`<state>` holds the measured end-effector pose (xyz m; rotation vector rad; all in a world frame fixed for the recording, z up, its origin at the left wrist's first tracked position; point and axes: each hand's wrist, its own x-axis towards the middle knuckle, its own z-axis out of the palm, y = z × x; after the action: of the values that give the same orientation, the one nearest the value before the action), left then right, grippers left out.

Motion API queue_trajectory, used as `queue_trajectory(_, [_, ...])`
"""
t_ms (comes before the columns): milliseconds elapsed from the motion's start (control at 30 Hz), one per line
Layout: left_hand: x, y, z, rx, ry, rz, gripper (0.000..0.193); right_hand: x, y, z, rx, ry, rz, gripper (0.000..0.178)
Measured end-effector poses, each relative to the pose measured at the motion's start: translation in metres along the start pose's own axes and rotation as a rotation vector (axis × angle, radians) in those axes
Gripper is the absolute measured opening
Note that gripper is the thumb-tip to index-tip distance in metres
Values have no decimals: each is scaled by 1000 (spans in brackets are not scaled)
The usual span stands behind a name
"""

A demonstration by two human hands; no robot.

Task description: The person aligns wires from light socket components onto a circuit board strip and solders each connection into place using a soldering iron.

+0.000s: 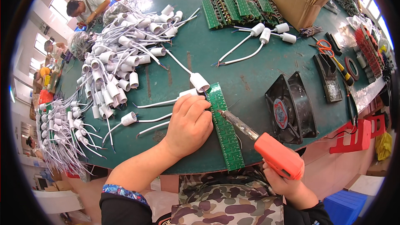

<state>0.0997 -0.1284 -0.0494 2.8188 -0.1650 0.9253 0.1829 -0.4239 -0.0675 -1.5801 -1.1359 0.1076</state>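
Observation:
A long green circuit board strip (225, 131) lies on the table in front of me, its near end at the table's edge. My left hand (189, 121) is closed at the board's left edge, fingertips pressed together. What they pinch is hidden, though a wire end shows beside them. White sockets with cables, one a white socket (200, 82), sit just beyond these fingers; another is partly covered by the hand. My right hand (285, 181) grips the red handle of a soldering gun (278, 155). Its metal tip reaches the board near my left fingers.
A large heap of white sockets (110, 64) covers the table's left. Green boards (237, 8) and a cardboard box (296, 2) stand at the back. A black fan (290, 110), orange scissors (324, 48) and a black holder (328, 77) lie right. People work far left.

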Motion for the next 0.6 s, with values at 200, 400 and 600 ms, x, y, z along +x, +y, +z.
queue_trajectory(200, [-1, -1, 2, 9, 3, 0, 19, -5, -4, -4, -5, 27, 27, 45])
queue_trajectory(400, [-1, 0, 1, 13, 9, 2, 19, -5, -9, -2, 16, 33, 97, 45])
queue_trajectory(600, [-3, 1, -5, 24, -17, 8, 28, -8, -9, -6, 7, 19, 35, 50])
